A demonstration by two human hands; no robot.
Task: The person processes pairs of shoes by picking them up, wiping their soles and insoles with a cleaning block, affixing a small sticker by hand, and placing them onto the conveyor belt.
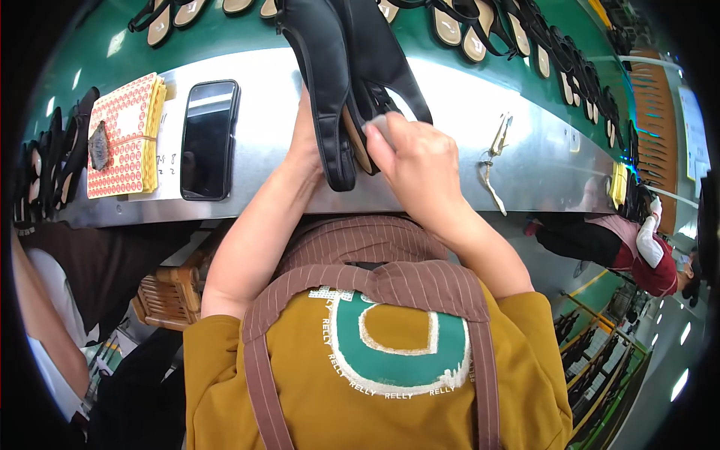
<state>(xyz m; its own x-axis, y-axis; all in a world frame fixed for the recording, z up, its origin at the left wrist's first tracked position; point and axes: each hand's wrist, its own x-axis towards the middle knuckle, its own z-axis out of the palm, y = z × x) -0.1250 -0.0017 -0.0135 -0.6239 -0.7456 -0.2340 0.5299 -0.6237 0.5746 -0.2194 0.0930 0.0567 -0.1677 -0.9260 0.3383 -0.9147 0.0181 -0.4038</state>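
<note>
Black shoes (326, 82) with a tan inner sole are held up over the metal table edge, heel end toward me. My left hand (304, 131) is behind them, its fingers mostly hidden, supporting them from the left. My right hand (421, 154) is closed, with thumb and fingers pinching a small whitish piece (381, 129) against the opening of the shoe. What the piece is made of I cannot tell.
On the metal table (262, 142) lie a phone (209, 141), a banded stack of red-dotted sticker sheets (124, 139) with a dark lump on it, and a small tool (495, 154). Sandals (480, 37) line the green belt (255, 34). Co-workers (649, 251) are on both sides.
</note>
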